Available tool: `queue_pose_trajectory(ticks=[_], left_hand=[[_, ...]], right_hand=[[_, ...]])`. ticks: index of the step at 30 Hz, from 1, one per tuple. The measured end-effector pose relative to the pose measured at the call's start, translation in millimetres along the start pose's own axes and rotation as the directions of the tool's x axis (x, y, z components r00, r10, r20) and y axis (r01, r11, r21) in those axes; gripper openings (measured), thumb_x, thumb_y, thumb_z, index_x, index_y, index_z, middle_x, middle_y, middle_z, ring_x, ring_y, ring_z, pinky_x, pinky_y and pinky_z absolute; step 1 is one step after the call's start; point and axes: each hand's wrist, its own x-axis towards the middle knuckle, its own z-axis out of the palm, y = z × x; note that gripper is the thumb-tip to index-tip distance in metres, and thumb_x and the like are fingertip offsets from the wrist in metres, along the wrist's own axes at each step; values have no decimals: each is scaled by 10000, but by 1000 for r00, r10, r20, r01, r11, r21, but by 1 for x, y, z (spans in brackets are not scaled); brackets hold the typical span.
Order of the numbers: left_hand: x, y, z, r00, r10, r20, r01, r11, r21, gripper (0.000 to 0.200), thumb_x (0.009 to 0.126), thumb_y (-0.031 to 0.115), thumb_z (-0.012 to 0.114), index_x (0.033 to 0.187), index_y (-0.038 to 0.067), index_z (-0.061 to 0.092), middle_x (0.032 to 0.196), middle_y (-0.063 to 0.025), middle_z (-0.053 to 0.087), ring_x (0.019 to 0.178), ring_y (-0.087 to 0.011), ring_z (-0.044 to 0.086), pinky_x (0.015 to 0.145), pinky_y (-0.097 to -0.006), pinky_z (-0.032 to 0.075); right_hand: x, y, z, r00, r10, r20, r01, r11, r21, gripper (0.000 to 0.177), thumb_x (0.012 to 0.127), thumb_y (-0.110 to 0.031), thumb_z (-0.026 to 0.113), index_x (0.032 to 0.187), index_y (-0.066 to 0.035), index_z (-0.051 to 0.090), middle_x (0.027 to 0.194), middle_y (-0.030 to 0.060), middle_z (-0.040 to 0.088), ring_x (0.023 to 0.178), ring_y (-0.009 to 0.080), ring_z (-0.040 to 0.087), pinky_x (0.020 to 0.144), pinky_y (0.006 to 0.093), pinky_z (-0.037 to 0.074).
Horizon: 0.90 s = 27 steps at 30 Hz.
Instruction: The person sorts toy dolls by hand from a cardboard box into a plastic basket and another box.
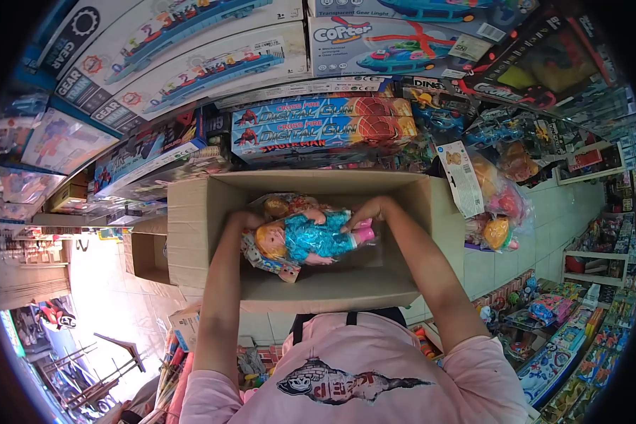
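A doll [318, 234] in a shiny teal outfit and pink boots lies on its back in clear plastic wrapping, inside an open cardboard box [318, 295]. My right hand [366, 210] reaches in from the right, its fingers closed round the doll's legs. At the doll's head end, my left hand [246, 220] is against the plastic; its fingers are largely hidden by the wrapping. Another wrapped toy [279, 205] with a brownish head shows beside the doll, partly covered. Under the doll's head is a patterned packaging card [288, 273].
Boxed Spider-Man digital guns [318, 124] are stacked just beyond the box. Above them are gear train boxes [212, 67] and a copter box [381, 46]. Bagged dolls [498, 230] lie to the right. A smaller open carton [150, 258] stands on the left floor.
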Motion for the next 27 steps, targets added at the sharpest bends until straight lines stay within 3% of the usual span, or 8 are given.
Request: queue_pose_trajectory(ticks=[5,7,11,16,18,22,23,27], left_hand=[[-20,-16,-9,978,97,-185,-104,994,-27,391,897,421,582,1030,80,718,860,-40,682,709,-125,589,642,-346,501],[-79,3,-1,884,336,-325,-459,754,-470,485,980,443,493,1103,27,710,917,-68,708,794,-136,633,751,-320,520],[-140,0,5,880,333,-340,-472,526,-707,656,1012,554,415,1213,-21,660,1035,-118,722,872,-189,656,829,-346,495],[-198,2,21,417,744,-523,-545,-256,-799,890,954,721,340,1344,-56,530,1199,-181,666,1079,-261,666,945,-414,526],[-183,-13,41,606,373,-703,-486,-526,-698,791,969,655,399,1391,-9,479,1221,-166,653,1074,-269,669,918,-409,561],[-187,-1,75,204,119,-972,-947,-227,-227,623,946,464,584,1385,36,473,1192,-114,648,1061,-224,662,877,-385,569],[-159,-11,79,354,125,-927,-777,-512,-366,831,905,591,611,1470,30,373,1367,-126,552,1227,-226,573,980,-403,500],[-194,19,96,130,288,-949,-900,-367,-235,1171,779,818,511,1576,42,142,1610,-112,237,1445,-242,314,1169,-471,268]], right_hand=[[-64,-38,22,960,-184,-213,104,936,-337,610,784,-329,845,1225,28,621,1114,82,706,1015,164,650,891,295,508],[-76,-39,26,965,-223,-136,154,906,-395,563,788,-326,842,1186,20,645,1078,72,710,981,147,643,869,288,505],[-116,-49,64,921,-388,-26,338,831,-442,445,813,-291,827,1108,10,684,997,46,715,902,103,618,827,274,493],[-139,-40,83,853,-521,-36,470,796,-382,444,799,-156,835,1179,2,666,1086,46,706,1011,115,612,921,278,474],[-135,-32,90,797,-599,-79,560,781,-278,517,794,-123,832,1253,-9,621,1153,49,683,1077,128,600,973,299,457],[-118,-38,129,642,-721,-261,765,622,167,753,791,-71,821,1446,-45,451,1333,53,595,1246,168,545,1103,371,396],[-108,-40,136,623,-745,-236,782,593,191,782,828,-72,793,1490,-63,375,1387,56,552,1289,186,519,1123,399,387],[-58,-54,167,702,-689,-179,706,644,293,714,876,-110,762,1482,-79,387,1370,51,558,1267,178,524,1101,380,400]])
